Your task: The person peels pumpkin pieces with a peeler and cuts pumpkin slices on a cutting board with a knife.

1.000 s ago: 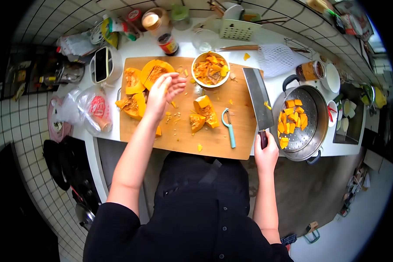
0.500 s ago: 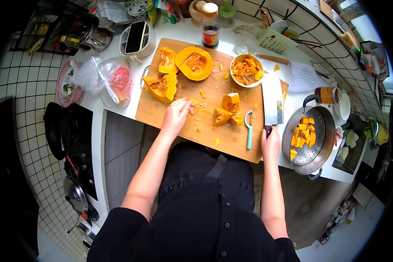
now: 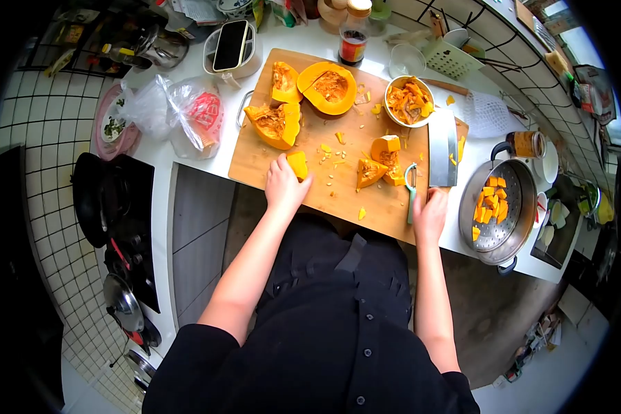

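My left hand (image 3: 285, 185) is closed on a small pumpkin piece (image 3: 297, 165) at the front left of the wooden cutting board (image 3: 324, 178). At the board's right edge a cleaver (image 3: 442, 152) lies flat, and my right hand (image 3: 430, 215) is closed at its handle, which the fingers hide. Just left of that hand is a peeler (image 3: 412, 196) with a pale green handle. Two cut pumpkin chunks (image 3: 383, 165) sit near the peeler. A pumpkin half (image 3: 328, 87) and two seedy wedges (image 3: 276, 124) rest at the back left.
A white bowl of pumpkin scraps (image 3: 408, 123) stands at the board's back right. To the right, a steamer pot (image 3: 517, 241) holds pumpkin cubes (image 3: 491, 200). A sauce bottle (image 3: 354, 34), a container with a phone (image 3: 250, 61) and plastic bags (image 3: 193, 114) surround the board.
My left hand has turned, and a larger face of a pumpkin piece now shows in its fingers. My right hand stays at the cleaver's handle. The whole view has shifted slightly.
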Demonstrator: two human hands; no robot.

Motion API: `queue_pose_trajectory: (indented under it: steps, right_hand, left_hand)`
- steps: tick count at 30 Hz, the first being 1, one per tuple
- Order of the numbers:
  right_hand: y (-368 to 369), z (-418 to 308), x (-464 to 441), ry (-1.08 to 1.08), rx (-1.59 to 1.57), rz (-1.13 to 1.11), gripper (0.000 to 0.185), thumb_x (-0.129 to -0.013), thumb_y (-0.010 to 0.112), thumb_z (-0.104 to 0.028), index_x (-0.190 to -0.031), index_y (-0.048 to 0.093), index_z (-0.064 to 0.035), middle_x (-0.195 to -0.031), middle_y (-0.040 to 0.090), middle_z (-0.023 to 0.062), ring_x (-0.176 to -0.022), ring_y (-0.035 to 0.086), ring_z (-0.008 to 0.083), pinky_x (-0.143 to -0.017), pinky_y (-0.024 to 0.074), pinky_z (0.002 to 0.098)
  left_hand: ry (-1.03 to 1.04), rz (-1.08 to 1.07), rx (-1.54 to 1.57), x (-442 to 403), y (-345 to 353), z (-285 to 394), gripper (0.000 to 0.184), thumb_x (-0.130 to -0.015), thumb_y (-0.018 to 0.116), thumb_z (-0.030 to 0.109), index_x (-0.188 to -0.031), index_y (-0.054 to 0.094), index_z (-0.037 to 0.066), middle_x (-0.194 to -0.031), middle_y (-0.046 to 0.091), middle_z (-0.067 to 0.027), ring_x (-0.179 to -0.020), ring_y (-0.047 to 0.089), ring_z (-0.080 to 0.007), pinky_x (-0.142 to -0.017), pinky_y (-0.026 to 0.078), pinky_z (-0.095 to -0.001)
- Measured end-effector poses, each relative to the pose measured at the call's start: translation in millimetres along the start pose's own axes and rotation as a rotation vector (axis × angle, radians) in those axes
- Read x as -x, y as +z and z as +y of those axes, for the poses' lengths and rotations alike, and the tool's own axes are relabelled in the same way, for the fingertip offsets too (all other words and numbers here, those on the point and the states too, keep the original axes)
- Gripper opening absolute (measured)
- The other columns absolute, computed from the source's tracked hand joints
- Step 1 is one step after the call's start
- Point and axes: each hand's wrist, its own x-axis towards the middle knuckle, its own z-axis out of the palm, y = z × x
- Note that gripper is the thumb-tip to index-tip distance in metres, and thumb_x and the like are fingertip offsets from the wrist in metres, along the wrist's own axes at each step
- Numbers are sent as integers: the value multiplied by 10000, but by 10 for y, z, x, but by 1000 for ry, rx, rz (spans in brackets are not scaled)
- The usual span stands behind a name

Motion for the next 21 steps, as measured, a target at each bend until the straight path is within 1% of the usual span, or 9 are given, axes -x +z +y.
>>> queue_pose_trajectory:
  steps: [3, 8, 11, 12, 13, 14, 15, 18, 21]
  right_hand:
    - [35, -244, 118, 145, 68, -234, 353, -772, 689, -267, -893, 469, -19, -898, 545, 172, -845, 572, 348, -711, 480, 432]
    - [217, -143, 187, 162, 44, -245, 280, -796, 644, -212, -886, 477, -6, -862, 578, 217, -780, 601, 384, -680, 494, 468]
    - [85, -184, 105, 318, -64, -274, 201, -812, 566, -149, -872, 491, 27, -824, 596, 245, -775, 595, 409, -674, 477, 478]
    - [10, -205, 103, 312, -164, -164, 195, -812, 544, -138, -887, 492, 34, -808, 593, 243, -754, 585, 416, -666, 469, 473]
    - [-114, -269, 92, 302, -263, -54, 193, -812, 522, -126, -902, 492, 41, -791, 590, 242, -733, 576, 423, -657, 462, 467]
    - [-265, -342, 80, 425, -400, -134, 183, -811, 498, -108, -926, 496, 35, -734, 568, 219, -661, 545, 403, -626, 453, 432]
    - [-409, -444, 80, 447, -527, -177, 182, -815, 489, -94, -953, 506, 25, -705, 551, 187, -614, 538, 320, -598, 444, 391]
    - [-797, -901, 97, 285, -806, -342, 178, -880, 477, -93, -1016, 533, 6, -672, 516, 74, -589, 480, 121, -551, 415, 299]
    - [-927, -1332, 71, 147, -976, -559, 182, -941, 493, -156, -1020, 558, -5, -655, 504, 55, -595, 471, 114, -573, 410, 276]
  left_hand:
    - [-39, -37, -30, -73, 68, 20, 679, -700, 735, 323, -1195, 426, -24, -1071, 534, -224, -983, 559, -386, -851, 476, -428]
    - [-39, -74, 39, -123, 76, -67, 607, -739, 689, 301, -1167, 406, -24, -971, 530, -194, -842, 580, -352, -759, 501, -395]
    - [-253, -495, 834, -180, 47, -277, 494, -807, 591, 277, -1169, 410, -6, -945, 535, -154, -728, 556, -261, -641, 492, -340]
    - [-438, -664, 1243, -139, -222, -124, 434, -840, 512, 229, -1205, 409, 20, -924, 534, -118, -691, 492, -174, -572, 428, -258]
    - [-454, -806, 1466, -116, -328, -106, 454, -834, 512, 232, -1222, 411, 21, -934, 518, -106, -692, 474, -158, -569, 412, -244]
    - [-465, -947, 1689, -92, -405, -123, 474, -827, 512, 235, -1239, 413, 22, -943, 501, -94, -692, 456, -141, -566, 396, -230]
    - [-473, -1090, 1910, -60, -503, -120, 495, -821, 512, 238, -1256, 415, 23, -952, 485, -82, -693, 439, -124, -563, 380, -215]
    - [-387, -1150, 1903, 29, -830, 100, 526, -807, 550, 221, -1272, 402, 24, -928, 457, -69, -703, 418, -119, -562, 369, -206]
    - [-276, -1172, 1845, 62, -880, 188, 522, -801, 571, 140, -1276, 367, 67, -933, 458, -70, -687, 412, -101, -549, 347, -191]
